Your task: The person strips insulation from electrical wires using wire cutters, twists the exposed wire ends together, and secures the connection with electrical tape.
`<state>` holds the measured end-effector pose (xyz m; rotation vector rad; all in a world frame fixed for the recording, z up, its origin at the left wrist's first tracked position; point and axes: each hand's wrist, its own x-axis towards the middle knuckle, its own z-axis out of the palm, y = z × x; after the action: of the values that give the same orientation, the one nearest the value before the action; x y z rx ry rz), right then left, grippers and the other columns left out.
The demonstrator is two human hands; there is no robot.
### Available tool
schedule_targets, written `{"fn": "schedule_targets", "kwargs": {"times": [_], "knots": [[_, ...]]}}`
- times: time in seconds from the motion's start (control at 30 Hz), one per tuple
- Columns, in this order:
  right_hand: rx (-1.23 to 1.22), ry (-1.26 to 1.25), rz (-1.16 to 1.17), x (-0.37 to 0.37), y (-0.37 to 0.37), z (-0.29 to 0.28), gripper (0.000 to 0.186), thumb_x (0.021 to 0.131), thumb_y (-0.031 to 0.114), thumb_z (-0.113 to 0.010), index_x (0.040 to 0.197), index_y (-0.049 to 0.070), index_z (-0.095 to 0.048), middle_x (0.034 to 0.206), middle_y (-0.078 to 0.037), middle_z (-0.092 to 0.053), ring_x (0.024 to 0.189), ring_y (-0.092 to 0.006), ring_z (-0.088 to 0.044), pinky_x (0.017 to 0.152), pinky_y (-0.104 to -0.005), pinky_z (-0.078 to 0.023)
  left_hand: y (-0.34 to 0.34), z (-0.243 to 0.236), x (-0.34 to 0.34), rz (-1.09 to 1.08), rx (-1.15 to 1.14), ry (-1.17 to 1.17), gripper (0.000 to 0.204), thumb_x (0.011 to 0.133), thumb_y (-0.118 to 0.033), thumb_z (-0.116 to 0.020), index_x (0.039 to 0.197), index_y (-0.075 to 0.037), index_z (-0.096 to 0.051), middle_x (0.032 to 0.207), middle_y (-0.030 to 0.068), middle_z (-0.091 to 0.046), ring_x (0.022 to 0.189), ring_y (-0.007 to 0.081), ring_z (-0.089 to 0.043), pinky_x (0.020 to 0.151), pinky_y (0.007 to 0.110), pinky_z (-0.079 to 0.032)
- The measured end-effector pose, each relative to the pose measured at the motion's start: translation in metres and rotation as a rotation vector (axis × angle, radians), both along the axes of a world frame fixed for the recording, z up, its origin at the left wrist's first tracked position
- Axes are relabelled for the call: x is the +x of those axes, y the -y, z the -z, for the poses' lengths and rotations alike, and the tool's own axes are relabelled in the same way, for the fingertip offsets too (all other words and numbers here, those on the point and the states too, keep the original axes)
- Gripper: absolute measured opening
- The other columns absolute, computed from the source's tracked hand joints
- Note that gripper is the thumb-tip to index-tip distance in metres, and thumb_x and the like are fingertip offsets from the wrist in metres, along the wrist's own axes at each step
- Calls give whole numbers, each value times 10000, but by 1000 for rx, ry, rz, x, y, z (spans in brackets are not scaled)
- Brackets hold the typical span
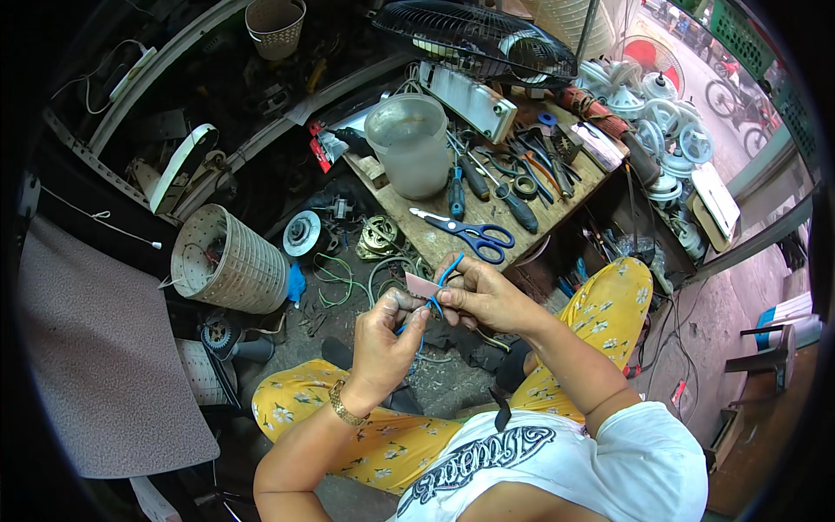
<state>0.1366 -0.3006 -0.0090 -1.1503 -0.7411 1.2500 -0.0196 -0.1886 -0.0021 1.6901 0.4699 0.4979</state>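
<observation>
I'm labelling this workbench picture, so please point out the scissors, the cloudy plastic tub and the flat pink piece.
Scissors (470, 232): head view, on the blue handles near the pivot.
Plastic tub (410, 158): head view, on its side wall.
Pink piece (420, 285): head view, on its flat face.

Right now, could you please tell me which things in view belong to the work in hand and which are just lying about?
Seemingly part of the work:
thin, bright blue strand, between left hand and right hand
flat, pale pink piece, at the fingertips

Seemingly just lying about:
silver-bladed scissors with dark blue handles
cloudy, translucent plastic bucket
off-white, perforated plastic basket
</observation>
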Motion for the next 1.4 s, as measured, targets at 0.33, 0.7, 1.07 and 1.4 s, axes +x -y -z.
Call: {"fn": "schedule_targets", "kwargs": {"times": [0.33, 0.7, 1.07, 1.4], "knots": [[-42, 12, 81, 7, 0, 4, 182, 929, 175, -587, 1042, 61, -501, 664, -14, -576, 511, -55, -471, 450, -191, -341, -2, 4, -1, 25, 32, -67, 47, 877, -15, -597, 861, 16, -565, 673, -1, -552, 597, 17, -443, 523, 201, -358], [-20, 116, 140, 11, -2, 12, 195, 913, 163, -612, 1042, 72, -498, 657, -13, -579, 514, -50, -486, 437, -186, -345, -4, 1, -1, 52, -237, -74, 76, 909, -73, -587, 908, 2, -573, 728, -42, -543, 642, 20, -446, 557, 198, -364], [267, 389, -180, 11, 0, -2, 601, 834, 290, -718, 1309, 81, -416, 919, -39, -598, 772, -90, -555, 678, -257, -474, -3, 9, 3, 93, -104, -121, 141, 909, -47, -523, 1030, 8, -573, 775, 22, -578, 671, 64, -489, 588, 246, -421], [114, 394, 250, 18, -2, 2, 279, 812, 179, -731, 1021, 10, -655, 743, -10, -619, 620, -39, -499, 532, -218, -412, -5, 7, 6, 61, -101, -98, 77, 915, -78, -562, 941, -10, -587, 637, -60, -476, 566, 14, -367, 487, 213, -309]]}}
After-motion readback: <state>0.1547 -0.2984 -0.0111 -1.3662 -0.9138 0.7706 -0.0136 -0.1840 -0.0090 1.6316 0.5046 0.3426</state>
